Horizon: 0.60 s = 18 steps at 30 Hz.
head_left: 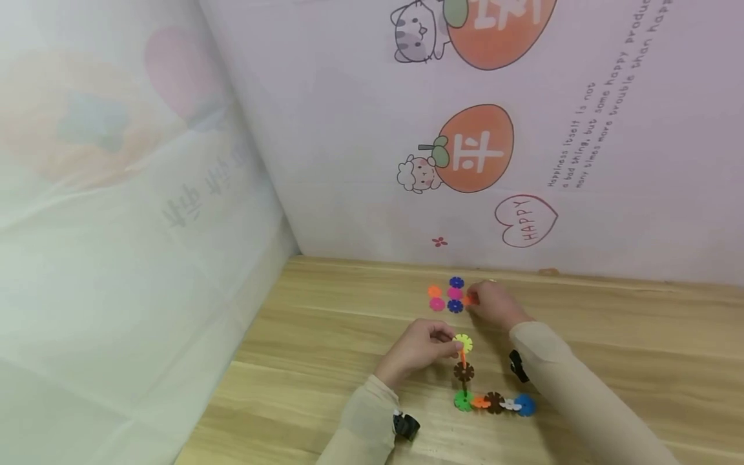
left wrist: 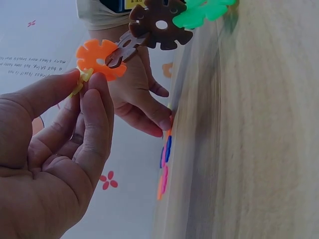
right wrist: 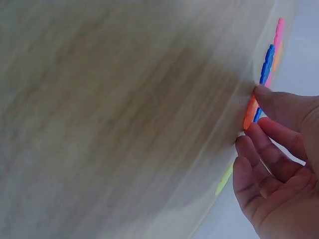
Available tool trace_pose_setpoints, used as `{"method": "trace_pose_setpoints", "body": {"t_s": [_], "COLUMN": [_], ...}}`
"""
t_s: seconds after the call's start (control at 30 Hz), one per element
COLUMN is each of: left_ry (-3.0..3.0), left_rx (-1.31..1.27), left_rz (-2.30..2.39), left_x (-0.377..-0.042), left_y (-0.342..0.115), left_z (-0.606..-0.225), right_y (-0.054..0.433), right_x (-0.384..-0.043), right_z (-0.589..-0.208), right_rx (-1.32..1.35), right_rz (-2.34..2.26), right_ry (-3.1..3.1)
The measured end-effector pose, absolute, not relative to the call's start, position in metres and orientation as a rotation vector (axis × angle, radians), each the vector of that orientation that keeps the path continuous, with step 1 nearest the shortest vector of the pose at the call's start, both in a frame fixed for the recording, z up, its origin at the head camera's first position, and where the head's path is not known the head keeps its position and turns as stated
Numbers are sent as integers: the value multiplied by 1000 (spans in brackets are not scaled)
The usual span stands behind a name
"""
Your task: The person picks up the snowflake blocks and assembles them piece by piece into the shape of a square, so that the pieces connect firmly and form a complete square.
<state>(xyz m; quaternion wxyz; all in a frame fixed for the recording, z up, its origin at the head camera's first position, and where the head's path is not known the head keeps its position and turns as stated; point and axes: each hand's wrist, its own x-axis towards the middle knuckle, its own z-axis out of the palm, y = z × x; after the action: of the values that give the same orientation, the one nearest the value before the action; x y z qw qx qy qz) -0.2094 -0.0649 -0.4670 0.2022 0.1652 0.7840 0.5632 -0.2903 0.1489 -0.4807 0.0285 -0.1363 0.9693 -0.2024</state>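
Note:
My left hand (head_left: pixel 420 349) pinches a yellow notched plastic disc (head_left: pixel 464 341) between thumb and fingers. That disc ends an L-shaped chain of interlocked discs, with an orange disc (left wrist: pixel 94 56) and a brown disc (head_left: pixel 464 372) below it. At the corner is a green disc (head_left: pixel 462 402); from there orange, brown and white pieces run right to a blue disc (head_left: pixel 526 405). Farther back, my right hand (head_left: pixel 495 303) has thumb and fingertips around the edges of a loose orange disc (right wrist: pixel 250 114) at the tabletop.
Beside the right hand lie loose discs: dark blue (head_left: pixel 456 282), pink (head_left: pixel 437 304) and orange (head_left: pixel 434 292). A yellow-green disc (right wrist: pixel 225 179) lies behind that hand. A printed white cloth (head_left: pixel 360 194) hangs along the back edge of the wooden table (head_left: pixel 302 336).

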Motion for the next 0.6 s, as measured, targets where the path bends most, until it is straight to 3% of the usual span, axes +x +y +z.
{"method": "trace_pose_setpoints", "body": {"t_s": [0.6], "left_ry": [2203], "left_rx": [470], "left_rz": [1561], "left_x": [-209], "left_y": [-63], "left_z": [-470], "right_y": [177], "right_x": [-264], "right_z": [-486], "right_rx": [-501], "right_rz": [-974], "right_ry": [2877]}}
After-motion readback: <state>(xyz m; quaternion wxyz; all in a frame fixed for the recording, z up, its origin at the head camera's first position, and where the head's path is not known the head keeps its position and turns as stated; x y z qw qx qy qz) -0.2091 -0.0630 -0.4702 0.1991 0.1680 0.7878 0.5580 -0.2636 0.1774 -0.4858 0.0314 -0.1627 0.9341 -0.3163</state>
